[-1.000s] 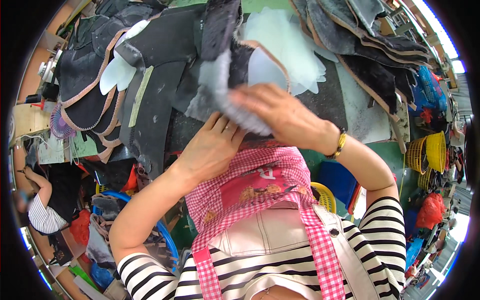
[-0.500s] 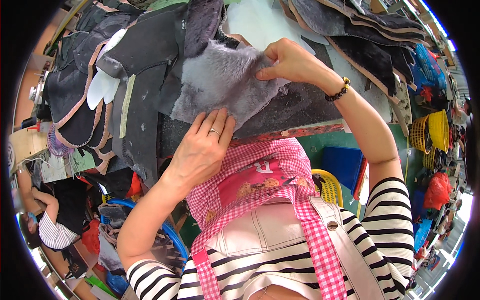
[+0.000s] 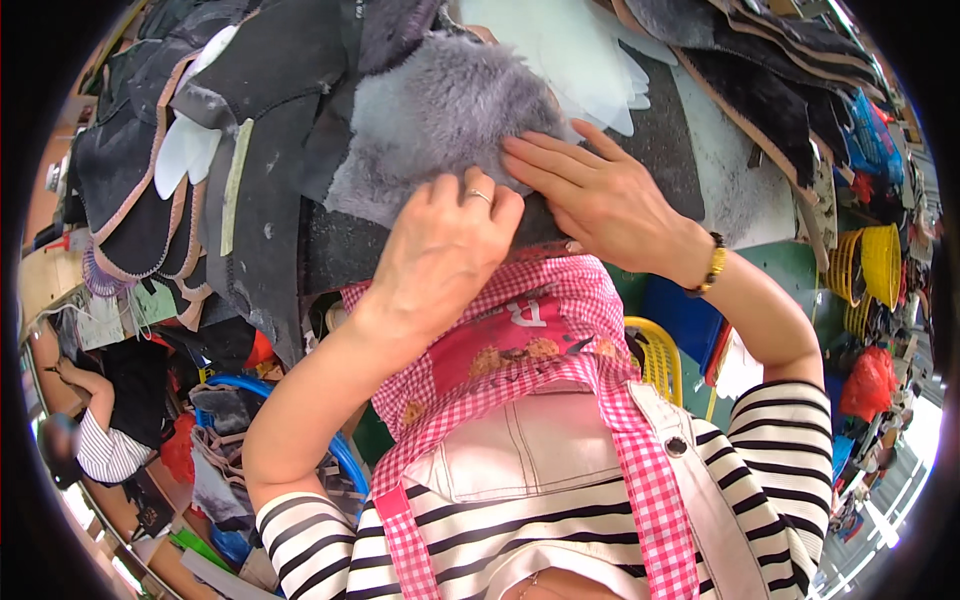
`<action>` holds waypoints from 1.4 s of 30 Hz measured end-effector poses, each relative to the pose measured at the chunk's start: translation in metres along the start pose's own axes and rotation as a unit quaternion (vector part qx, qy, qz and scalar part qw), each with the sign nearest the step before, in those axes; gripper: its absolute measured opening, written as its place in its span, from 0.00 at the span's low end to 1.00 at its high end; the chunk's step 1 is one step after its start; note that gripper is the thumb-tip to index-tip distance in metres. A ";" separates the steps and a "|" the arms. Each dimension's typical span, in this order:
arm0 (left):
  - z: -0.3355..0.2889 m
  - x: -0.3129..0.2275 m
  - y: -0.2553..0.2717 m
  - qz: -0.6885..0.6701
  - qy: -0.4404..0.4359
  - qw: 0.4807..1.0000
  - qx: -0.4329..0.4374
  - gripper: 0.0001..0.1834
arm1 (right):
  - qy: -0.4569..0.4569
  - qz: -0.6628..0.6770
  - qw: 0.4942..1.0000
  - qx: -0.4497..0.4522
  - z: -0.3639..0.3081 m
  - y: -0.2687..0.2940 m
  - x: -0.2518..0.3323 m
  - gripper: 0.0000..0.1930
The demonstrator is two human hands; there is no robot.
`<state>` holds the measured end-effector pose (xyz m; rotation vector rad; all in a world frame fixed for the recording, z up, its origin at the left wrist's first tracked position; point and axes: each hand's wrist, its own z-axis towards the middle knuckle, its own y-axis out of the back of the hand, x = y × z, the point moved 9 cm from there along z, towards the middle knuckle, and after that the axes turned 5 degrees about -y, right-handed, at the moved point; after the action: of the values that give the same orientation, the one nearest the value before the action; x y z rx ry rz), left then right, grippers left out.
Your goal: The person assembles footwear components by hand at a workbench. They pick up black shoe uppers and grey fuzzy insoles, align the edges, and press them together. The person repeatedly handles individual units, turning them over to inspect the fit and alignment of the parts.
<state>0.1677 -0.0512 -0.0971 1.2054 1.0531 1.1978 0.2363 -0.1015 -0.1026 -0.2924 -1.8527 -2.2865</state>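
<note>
A grey fluffy fur piece (image 3: 430, 105) lies spread on the dark work table (image 3: 345, 240). My left hand (image 3: 450, 240), with a ring on one finger, curls its fingers closed on the near edge of the fur; the thumb is hidden. My right hand (image 3: 610, 195) lies flat with fingers stretched out over the right part of the fur, beside the left fingertips. It wears a dark beaded bracelet with a gold part. Beyond the fur lie a dark purple-grey fur piece (image 3: 395, 35) and several translucent white sheets (image 3: 560, 60).
Stacked black pieces with pinkish edges hang at the left (image 3: 125, 190) and upper right (image 3: 745, 110). A blue-rimmed basket (image 3: 350, 465) of scraps stands below left. Yellow baskets (image 3: 880, 262) stand far right. Another person (image 3: 110, 440) sits at the left.
My right hand has let go of the fur's far right corner and come down flat onto it. The left hand has moved right, its fingers now curled. The view has shifted slightly.
</note>
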 end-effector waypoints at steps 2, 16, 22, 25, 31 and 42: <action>0.007 -0.004 0.002 0.039 0.015 0.999 0.005 0.17 | 0.013 -0.013 1.000 -0.011 -0.003 0.015 -0.010 0.24; -0.130 0.068 0.094 -0.072 -0.004 0.984 -0.160 0.08 | 0.102 0.029 0.990 -0.098 0.137 0.020 -0.033 0.47; -0.156 0.101 0.099 0.031 0.005 0.982 -0.186 0.07 | 0.233 -0.175 0.941 -0.172 0.113 0.082 0.031 0.25; -0.140 0.099 0.086 0.019 -0.011 0.983 -0.184 0.08 | 0.182 -0.274 0.943 -0.057 0.072 0.091 0.060 0.21; -0.098 0.039 0.049 -0.188 0.117 0.973 -0.073 0.39 | 0.097 -0.217 0.970 0.052 0.001 0.022 -0.002 0.20; -0.089 -0.003 0.003 -0.035 0.056 0.987 -0.149 0.25 | 0.141 -0.103 0.981 0.081 0.006 0.026 -0.002 0.24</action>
<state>0.0785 -0.0449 -0.1024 0.8715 0.9493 1.3266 0.2456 -0.1007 -0.0780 0.2456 -1.9772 -2.1450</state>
